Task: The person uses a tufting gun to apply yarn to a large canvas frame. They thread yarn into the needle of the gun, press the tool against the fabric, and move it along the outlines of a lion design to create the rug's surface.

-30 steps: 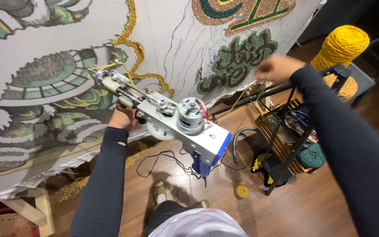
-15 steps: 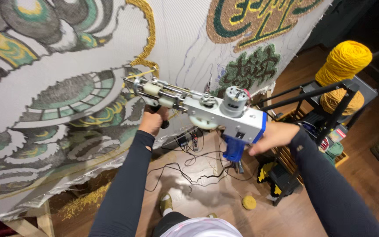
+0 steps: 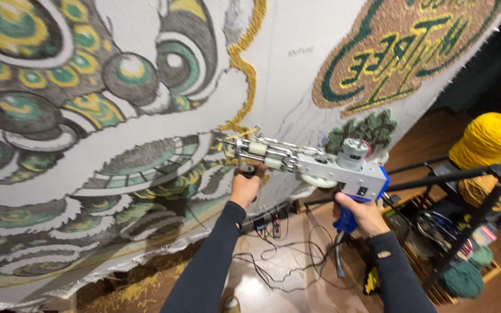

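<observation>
A rug-tufting workshop: stretched tufting cloth (image 3: 146, 145), tufting gun (image 3: 314, 165), yarn cones (image 3: 491, 142) (on a black rack (image 3: 465, 232)).

The tufting gun (image 3: 320, 165) is grey with a blue handle. The cloth (image 3: 117, 116) at upper left bears green, yellow and grey swirls on white. The yarn cone (image 3: 488, 139) at right is yellow.

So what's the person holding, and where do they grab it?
A tufting gun. The right hand grips its blue rear handle, and the left hand holds the front grip underneath.
</observation>
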